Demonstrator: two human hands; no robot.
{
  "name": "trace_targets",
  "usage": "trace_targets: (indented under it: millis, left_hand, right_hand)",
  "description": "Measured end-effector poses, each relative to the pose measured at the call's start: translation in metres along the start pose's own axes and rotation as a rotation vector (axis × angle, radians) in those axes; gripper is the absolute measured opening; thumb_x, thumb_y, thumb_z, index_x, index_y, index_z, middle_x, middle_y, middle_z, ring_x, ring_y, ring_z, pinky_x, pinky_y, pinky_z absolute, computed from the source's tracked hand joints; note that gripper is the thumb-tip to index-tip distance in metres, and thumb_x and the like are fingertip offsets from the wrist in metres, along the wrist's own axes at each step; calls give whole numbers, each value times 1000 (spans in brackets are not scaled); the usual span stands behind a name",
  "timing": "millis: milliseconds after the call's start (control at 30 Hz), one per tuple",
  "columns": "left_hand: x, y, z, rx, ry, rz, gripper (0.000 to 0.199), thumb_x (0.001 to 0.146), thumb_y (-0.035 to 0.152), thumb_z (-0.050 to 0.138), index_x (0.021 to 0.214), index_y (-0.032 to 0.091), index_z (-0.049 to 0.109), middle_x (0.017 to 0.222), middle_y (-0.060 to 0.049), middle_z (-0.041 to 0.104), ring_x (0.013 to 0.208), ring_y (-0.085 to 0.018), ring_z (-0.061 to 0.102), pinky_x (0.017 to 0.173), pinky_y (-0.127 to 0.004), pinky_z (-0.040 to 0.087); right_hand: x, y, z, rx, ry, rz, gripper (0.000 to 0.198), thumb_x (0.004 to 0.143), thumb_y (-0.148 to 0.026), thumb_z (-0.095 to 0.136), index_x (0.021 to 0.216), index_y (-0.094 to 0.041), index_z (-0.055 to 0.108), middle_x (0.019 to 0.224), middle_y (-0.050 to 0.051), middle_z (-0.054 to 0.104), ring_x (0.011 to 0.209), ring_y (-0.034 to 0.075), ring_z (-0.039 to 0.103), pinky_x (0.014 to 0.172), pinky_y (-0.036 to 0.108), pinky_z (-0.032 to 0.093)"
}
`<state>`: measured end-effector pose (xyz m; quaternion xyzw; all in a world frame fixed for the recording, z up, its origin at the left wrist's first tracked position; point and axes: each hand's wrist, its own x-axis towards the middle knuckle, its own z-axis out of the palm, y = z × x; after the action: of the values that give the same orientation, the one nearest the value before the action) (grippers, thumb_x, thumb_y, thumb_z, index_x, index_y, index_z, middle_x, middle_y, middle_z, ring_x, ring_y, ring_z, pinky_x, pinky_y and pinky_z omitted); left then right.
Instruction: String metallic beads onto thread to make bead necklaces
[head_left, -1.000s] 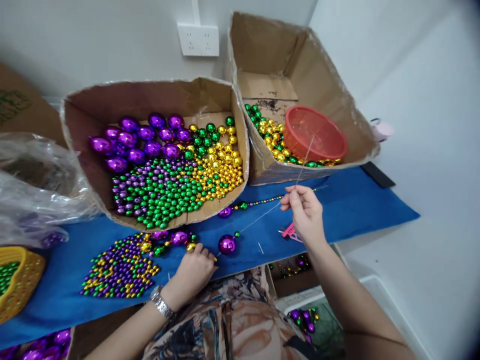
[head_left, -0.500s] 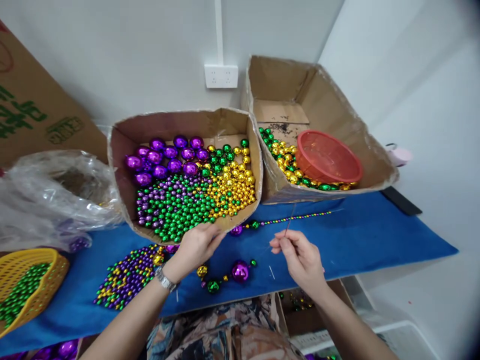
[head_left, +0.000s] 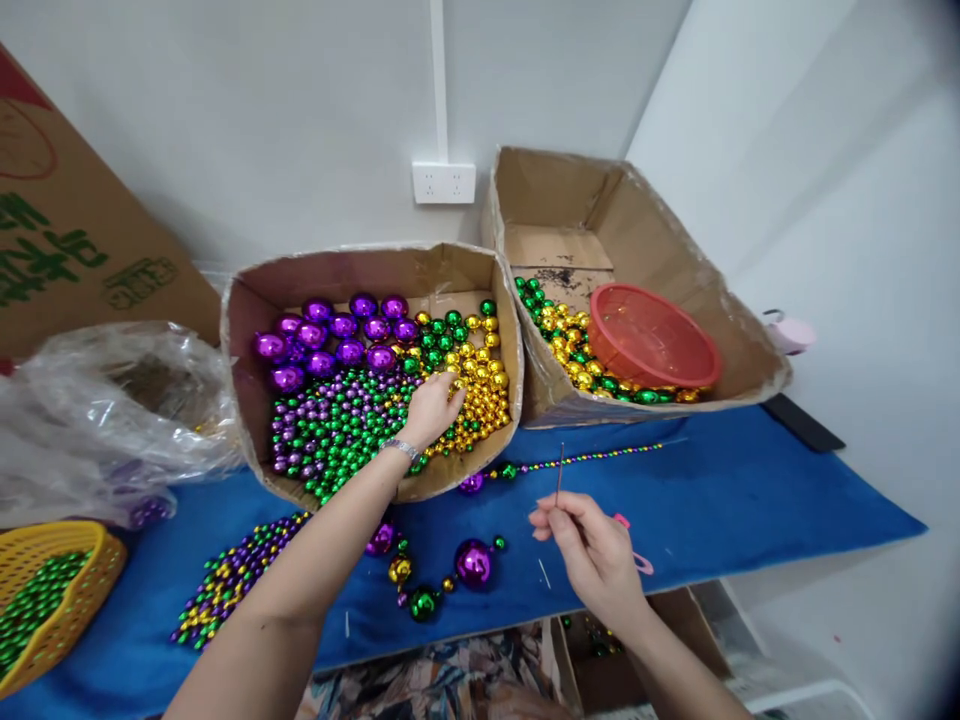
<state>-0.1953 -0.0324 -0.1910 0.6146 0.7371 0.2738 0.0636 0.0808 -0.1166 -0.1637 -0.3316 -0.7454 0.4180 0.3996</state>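
Observation:
My left hand [head_left: 433, 408] reaches into the left cardboard box [head_left: 360, 262], over the small gold beads [head_left: 487, 402]. Its fingers are bent together and the tips are partly hidden, so I cannot make out what is in them. Above the blue cloth, my right hand [head_left: 592, 548] pinches a thin brownish needle [head_left: 559, 470] that points upward. Below the box lies a strand section with a large purple bead [head_left: 475, 565] and a green bead [head_left: 424, 603]. Farther back, a string of small beads [head_left: 592, 457] stretches to the right.
A second cardboard box [head_left: 559, 412] holds gold and green beads and a red basket [head_left: 654, 335]. At left are a yellow basket [head_left: 97, 600], a clear plastic bag [head_left: 90, 400] and loose mixed beads [head_left: 232, 570]. Pink-handled scissors [head_left: 643, 564] lie partly behind my right hand.
My left hand has moved from the box's front edge up and right into the gold beads. My right hand stays near the same place with the needle; the view has shifted slightly.

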Motion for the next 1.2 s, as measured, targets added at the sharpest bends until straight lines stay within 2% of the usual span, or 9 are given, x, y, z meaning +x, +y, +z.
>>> trace_targets:
  millis: [100,233,333,433,533,600,667,1000,1200]
  left_hand:
    - [7,5,10,-11,3,-29,36,88,34,50,119,17,56,111,-14,60,96,-26,61,84,-36,46]
    - [10,10,15,-90,-8,-53,25,83,32,59,104,19,62,105,-11,59,103,-28,57,86,-36,45]
    - [4,12,10,-215,1,-41,25,81,32,61,103,19,61,106,-9,59,104,-26,56,90,-37,44]
    - [-14,14,-3,-372,18,-38,29,88,37,52,110,19,56,107,-8,60,96,-20,60,87,-36,48]
    - [-40,17,-17,-873,-6,-159,30,89,40,50,111,19,55,106,-6,59,91,-17,63,81,-35,53]
    - [-56,20,-24,-1292,-30,-296,29,83,37,63,106,20,58,103,-3,59,91,-17,64,85,-37,53]
    - [-68,22,-28,-1510,-19,-407,30,76,31,71,102,20,61,99,-1,59,93,-17,65,90,-39,52]
    - [-85,29,-32,-1596,123,-561,31,70,23,76,97,19,61,92,0,63,92,-16,64,90,-39,52]
    - [-89,34,-32,-1612,185,-556,31,66,21,79,93,19,63,94,-1,62,90,-15,62,88,-39,53]
  right_hand:
    - [0,2,3,4,-24,16,13,96,-25,47,104,-24,57,87,2,70,69,14,70,63,25,59]
    - [4,5,7,-70,-58,-32,12,96,-23,45,101,-23,57,87,3,68,72,15,68,67,28,57]
    - [7,9,9,-140,-65,-81,15,97,-22,43,98,-23,58,85,4,64,74,16,66,69,29,55]
    - [7,16,12,-193,-76,-82,17,97,-22,42,99,-23,59,86,5,63,72,16,64,67,28,54]
    - [4,23,17,-259,-90,-108,19,97,-22,43,99,-22,61,85,5,63,75,17,63,68,28,53]
    - [2,27,22,-297,-101,-124,20,97,-22,42,98,-22,62,83,5,63,74,17,62,68,28,52]
    - [1,29,27,-324,-122,-128,22,97,-22,41,98,-22,62,82,5,63,73,16,62,67,28,51]
    - [-3,33,40,-412,-213,-150,22,98,-22,41,95,-20,62,80,4,60,71,15,62,67,26,48]
    - [-5,35,42,-430,-208,-149,22,98,-21,41,94,-19,62,80,4,60,72,14,61,67,25,46]
